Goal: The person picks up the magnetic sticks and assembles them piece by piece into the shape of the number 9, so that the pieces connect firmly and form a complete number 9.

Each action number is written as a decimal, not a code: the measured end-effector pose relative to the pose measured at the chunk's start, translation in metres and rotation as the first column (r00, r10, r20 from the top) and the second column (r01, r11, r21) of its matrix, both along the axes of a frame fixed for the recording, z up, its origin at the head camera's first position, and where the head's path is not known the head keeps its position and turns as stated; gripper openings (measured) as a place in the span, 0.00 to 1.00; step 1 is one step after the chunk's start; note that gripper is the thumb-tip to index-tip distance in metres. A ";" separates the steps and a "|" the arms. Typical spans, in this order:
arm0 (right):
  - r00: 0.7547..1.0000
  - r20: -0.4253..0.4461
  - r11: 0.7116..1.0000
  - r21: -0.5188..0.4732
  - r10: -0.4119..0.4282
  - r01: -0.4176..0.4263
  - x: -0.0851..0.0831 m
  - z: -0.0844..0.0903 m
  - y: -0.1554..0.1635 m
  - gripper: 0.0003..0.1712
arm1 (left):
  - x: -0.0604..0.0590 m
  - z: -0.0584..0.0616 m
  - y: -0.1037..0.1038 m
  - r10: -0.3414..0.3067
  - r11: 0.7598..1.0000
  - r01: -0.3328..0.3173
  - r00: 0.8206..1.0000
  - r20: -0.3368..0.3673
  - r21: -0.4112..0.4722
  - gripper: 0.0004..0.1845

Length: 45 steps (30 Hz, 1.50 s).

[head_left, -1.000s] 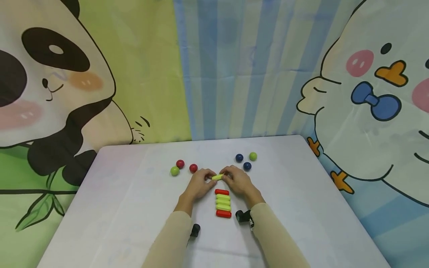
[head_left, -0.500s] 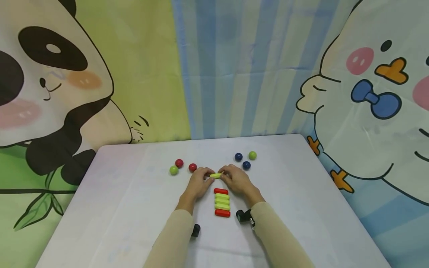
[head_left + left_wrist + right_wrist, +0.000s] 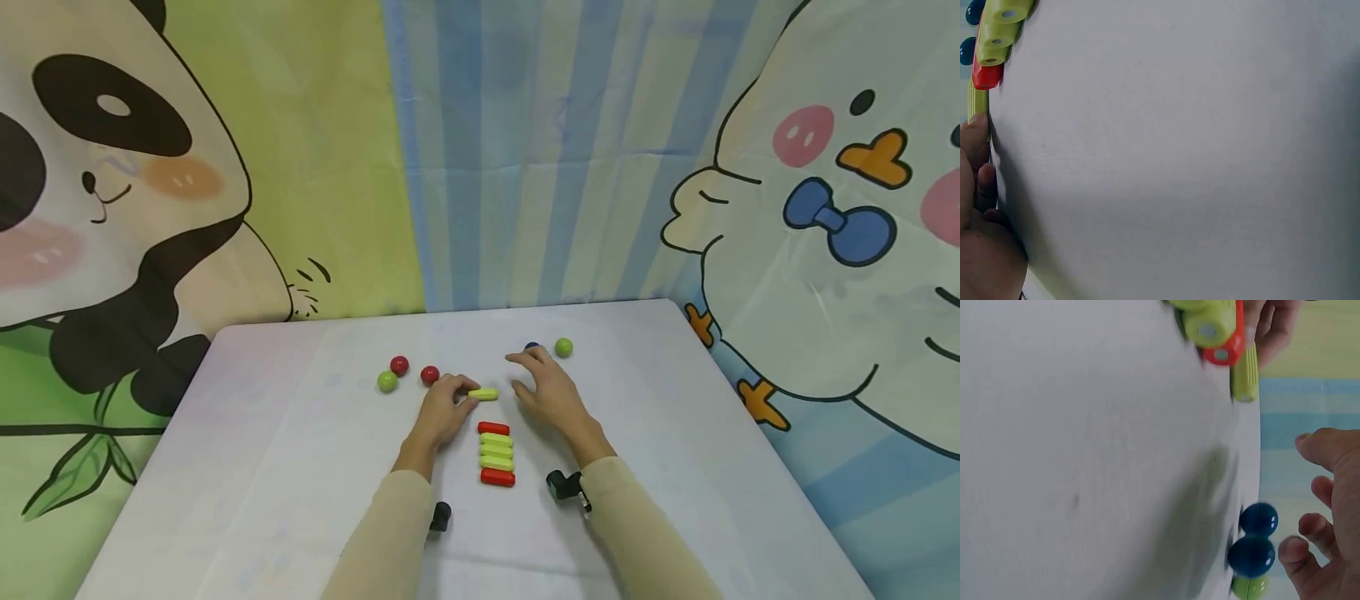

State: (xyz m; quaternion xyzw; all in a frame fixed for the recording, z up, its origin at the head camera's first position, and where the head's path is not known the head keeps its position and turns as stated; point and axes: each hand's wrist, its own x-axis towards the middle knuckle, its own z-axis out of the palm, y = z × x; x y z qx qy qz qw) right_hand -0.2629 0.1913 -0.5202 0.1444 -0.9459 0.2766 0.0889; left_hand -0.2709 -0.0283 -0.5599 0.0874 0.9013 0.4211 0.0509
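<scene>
A short yellow-green stick (image 3: pixel 487 394) lies level between the thumb and fingers of my left hand (image 3: pixel 440 412), which pinches its left end. My right hand (image 3: pixel 557 400) holds nothing; its fingers are spread, thumb apart, above the table by the dark blue balls. Both blue balls, the nearer one (image 3: pixel 1251 555) and the farther one (image 3: pixel 1259 519), show in the right wrist view beside its fingertips. Toward me lies a row of sticks: a far red stick (image 3: pixel 493 428), several yellow-green sticks (image 3: pixel 497 452) and a near red stick (image 3: pixel 497 477). The wrist views show holes in the stick ends.
Two red balls (image 3: pixel 399 365) and a green ball (image 3: pixel 386 382) rest beyond my left hand. Another green ball (image 3: pixel 564 347) sits at the back right. Everything lies on a white table (image 3: pixel 300 467), with a cartoon-printed curtain (image 3: pixel 502 167) behind its far edge.
My right hand has let go of the yellow-green stick and moved right, over the blue balls, with its fingers spreading. My left hand still pinches the stick, which has turned to lie straighter across.
</scene>
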 end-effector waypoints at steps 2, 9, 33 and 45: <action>0.999 -0.025 0.999 0.033 -0.029 0.030 0.000 0.000 0.008 0.25 | 0.000 -0.001 0.001 0.006 1.000 -0.006 1.000 0.016 0.012 0.12; 0.996 -0.060 0.996 0.039 -0.073 0.076 -0.002 -0.006 0.034 0.26 | 0.001 -0.002 0.001 -0.006 0.999 0.005 1.000 0.011 0.034 0.11; 0.977 0.212 0.994 -0.096 -0.038 0.060 -0.003 -0.018 0.048 0.23 | 0.000 0.000 -0.002 -0.003 1.000 0.002 1.000 0.025 0.030 0.12; 0.961 0.276 0.991 -0.126 -0.004 0.040 -0.003 -0.026 0.024 0.25 | 0.000 0.001 -0.002 0.001 1.000 -0.001 0.999 0.040 -0.010 0.13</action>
